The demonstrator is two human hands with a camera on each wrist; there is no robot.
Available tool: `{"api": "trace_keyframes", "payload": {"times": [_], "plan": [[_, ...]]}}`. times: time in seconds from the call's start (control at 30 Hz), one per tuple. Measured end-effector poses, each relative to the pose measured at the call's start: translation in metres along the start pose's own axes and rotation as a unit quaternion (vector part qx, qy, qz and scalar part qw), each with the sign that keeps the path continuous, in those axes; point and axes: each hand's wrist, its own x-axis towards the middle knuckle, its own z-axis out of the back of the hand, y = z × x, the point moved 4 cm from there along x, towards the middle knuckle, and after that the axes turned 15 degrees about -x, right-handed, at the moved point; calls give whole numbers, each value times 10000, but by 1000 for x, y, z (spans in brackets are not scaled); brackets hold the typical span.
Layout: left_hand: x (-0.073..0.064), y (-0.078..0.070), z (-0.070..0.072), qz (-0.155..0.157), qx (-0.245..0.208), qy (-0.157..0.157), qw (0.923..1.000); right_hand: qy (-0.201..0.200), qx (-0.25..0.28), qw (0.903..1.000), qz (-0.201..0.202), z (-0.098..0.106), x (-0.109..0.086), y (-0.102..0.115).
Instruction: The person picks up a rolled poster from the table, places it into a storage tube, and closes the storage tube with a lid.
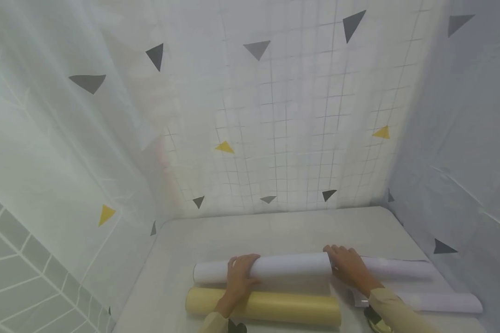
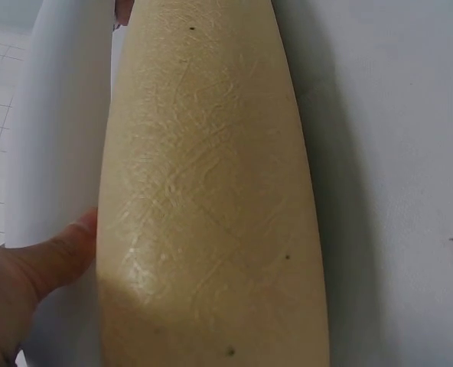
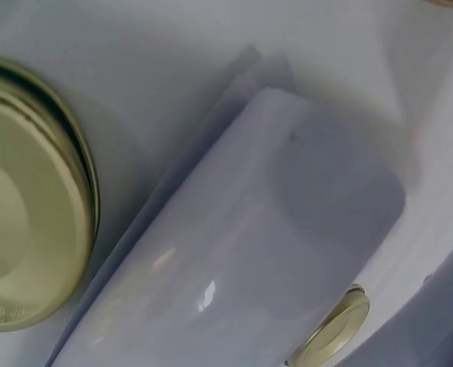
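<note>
A white roll (image 1: 291,266) lies crosswise on the white surface. My left hand (image 1: 239,277) grips it left of its middle, fingers over the top and thumb on the near side; the left wrist view shows the thumb (image 2: 66,248) against it. At its right end, my right hand (image 1: 350,266) holds the roll with fingers curled over the far side. Just in front lies a yellow-gold roll (image 1: 291,307) with a creased sheen, under my left wrist. Beyond the right hand a pale lilac-white roll (image 1: 400,268) continues the line.
Another glossy pale roll (image 1: 450,302) lies at the right, partly behind my right sleeve. Beside it, the right wrist view shows a large round gold lid (image 3: 27,206) and a smaller gold lid (image 3: 334,329). Sheeting with triangles (image 1: 300,115) encloses the back and sides.
</note>
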Motion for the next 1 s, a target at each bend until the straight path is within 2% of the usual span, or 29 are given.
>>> {"api": "trace_keyframes", "payload": {"times": [0.27,0.57,0.8,1.0], "plan": [[0,0,0,-176,-22,-128,9998,-648,-14,9978,101,0,0,-6],[-1,-2,1,-180,-102,-54,9998,-518,32,9986,118,7,-2,1],[-1,-1,-1,-251,-161,-211,9993,-284,8,9995,133,4,-4,-1],[0,-2,2,-376,-149,-314,9987,-435,19,9987,256,3,-3,-2]]}}
